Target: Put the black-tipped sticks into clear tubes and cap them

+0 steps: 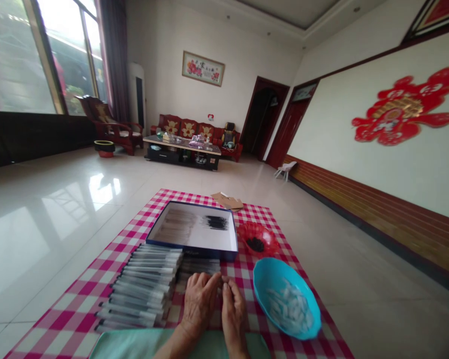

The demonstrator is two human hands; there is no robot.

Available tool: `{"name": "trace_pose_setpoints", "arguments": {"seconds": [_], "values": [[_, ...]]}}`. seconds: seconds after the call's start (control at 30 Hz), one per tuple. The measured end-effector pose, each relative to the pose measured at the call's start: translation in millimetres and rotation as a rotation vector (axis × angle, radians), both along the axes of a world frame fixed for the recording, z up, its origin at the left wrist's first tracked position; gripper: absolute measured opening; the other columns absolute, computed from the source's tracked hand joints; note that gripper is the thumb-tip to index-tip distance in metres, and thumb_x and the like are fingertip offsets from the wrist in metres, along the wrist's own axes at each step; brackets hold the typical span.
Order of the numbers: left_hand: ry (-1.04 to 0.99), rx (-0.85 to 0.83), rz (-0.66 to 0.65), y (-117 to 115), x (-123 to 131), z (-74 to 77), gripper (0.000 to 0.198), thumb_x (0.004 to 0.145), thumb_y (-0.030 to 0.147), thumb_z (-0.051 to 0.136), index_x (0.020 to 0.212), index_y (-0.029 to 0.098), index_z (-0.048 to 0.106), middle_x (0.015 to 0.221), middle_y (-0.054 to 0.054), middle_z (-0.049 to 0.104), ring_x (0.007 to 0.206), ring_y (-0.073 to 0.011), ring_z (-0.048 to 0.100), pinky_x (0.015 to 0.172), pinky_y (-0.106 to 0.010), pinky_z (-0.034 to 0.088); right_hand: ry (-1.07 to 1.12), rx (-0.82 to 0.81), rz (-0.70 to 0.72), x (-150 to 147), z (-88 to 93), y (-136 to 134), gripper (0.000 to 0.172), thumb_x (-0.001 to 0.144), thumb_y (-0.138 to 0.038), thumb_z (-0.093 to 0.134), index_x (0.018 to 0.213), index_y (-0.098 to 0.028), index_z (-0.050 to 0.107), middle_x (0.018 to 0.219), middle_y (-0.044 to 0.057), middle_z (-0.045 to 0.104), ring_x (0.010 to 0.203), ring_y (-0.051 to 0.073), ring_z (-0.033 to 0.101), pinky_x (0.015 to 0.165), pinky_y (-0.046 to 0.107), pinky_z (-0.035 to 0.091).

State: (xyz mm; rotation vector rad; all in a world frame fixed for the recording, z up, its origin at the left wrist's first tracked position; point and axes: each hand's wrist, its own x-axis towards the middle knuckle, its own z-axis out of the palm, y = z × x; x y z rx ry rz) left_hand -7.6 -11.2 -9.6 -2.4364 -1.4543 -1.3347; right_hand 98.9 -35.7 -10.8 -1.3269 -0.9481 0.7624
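My left hand and my right hand meet at the fingertips above the checked cloth. The fingers of both are closed in a pinch; what lies between them is too small and blurred to name. Left of my hands, a row of clear pens with black ends lies in a stack. Just beyond my fingers are more thin clear tubes, partly hidden by my left hand. On the right stands a blue bowl with small translucent white pieces in it.
A shallow box behind the pens holds thin clear sticks and a black-tipped bunch. Beside it sits a red bowl with small black pieces. Brown cardboard lies at the table's far edge. A green cloth is nearest me.
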Motion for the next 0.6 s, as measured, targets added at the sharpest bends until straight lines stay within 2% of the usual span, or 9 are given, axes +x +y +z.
{"name": "trace_pose_setpoints", "arguments": {"seconds": [0.17,0.27,0.33,0.37,0.43,0.53,0.6], "values": [[0.021,0.045,-0.007,2.5,-3.0,-4.9,0.027,0.094,0.024,0.043,0.112,0.023,0.063,0.071,-0.003,0.054,0.068,-0.0182,0.047,0.064,-0.031,0.034,-0.209,0.083,-0.028,-0.4,0.1,-3.8,0.03,0.082,-0.041,0.054,0.093,-0.019,0.07,0.097,0.009,0.072,0.093,0.024,0.066,0.082,0.032,0.053],[0.016,0.055,-0.017,1.9,-3.5,-4.7,0.026,0.094,0.024,0.043,0.11,0.023,0.064,0.072,-0.003,0.054,0.069,-0.018,0.047,0.066,-0.031,0.035,-0.363,0.128,0.007,12.5,14.0,-4.5,0.026,0.085,-0.034,0.051,0.098,-0.02,0.068,0.097,0.008,0.071,0.09,0.021,0.066,0.078,0.029,0.053],[0.01,0.062,-0.022,2.0,-4.0,-4.2,0.026,0.095,0.023,0.042,0.109,0.023,0.064,0.071,-0.003,0.053,0.069,-0.0178,0.047,0.066,-0.031,0.035,-0.527,0.135,-0.006,33.8,30.3,3.5,0.027,0.087,-0.032,0.048,0.102,-0.02,0.066,0.099,0.008,0.07,0.091,0.02,0.065,0.077,0.028,0.053],[0.009,0.065,-0.026,2.2,-4.3,-4.3,0.026,0.095,0.023,0.043,0.109,0.023,0.063,0.071,-0.003,0.053,0.069,-0.0178,0.047,0.066,-0.031,0.035,-0.644,0.127,-0.016,48.5,39.7,11.4,0.027,0.088,-0.03,0.045,0.102,-0.019,0.065,0.1,0.009,0.069,0.092,0.02,0.065,0.078,0.028,0.052],[0.014,0.074,-0.04,3.2,-4.9,-5.5,0.025,0.094,0.023,0.044,0.11,0.023,0.063,0.071,-0.002,0.053,0.068,-0.0177,0.047,0.066,-0.031,0.035,-1.006,0.006,-0.019,83.2,58.8,35.4,0.029,0.091,-0.025,0.04,0.104,-0.017,0.064,0.106,0.01,0.067,0.099,0.019,0.062,0.086,0.028,0.049],[0.02,0.079,-0.046,5.0,-5.4,-9.0,0.024,0.093,0.022,0.046,0.11,0.023,0.062,0.072,-0.002,0.054,0.069,-0.0177,0.048,0.065,-0.031,0.035,-1.14,-0.108,0.032,134.6,79.4,84.5,0.027,0.086,-0.013,0.046,0.104,-0.014,0.065,0.108,0.01,0.066,0.098,0.018,0.062,0.089,0.028,0.047],[0.014,0.074,-0.048,5.9,-5.3,-10.9,0.024,0.092,0.021,0.046,0.11,0.024,0.062,0.073,-0.003,0.054,0.069,-0.0177,0.048,0.065,-0.031,0.035,-1.222,-0.198,0.101,158.6,83.5,117.2,0.023,0.081,-0.01,0.054,0.099,-0.015,0.067,0.103,0.01,0.067,0.096,0.02,0.063,0.088,0.029,0.048]]}}
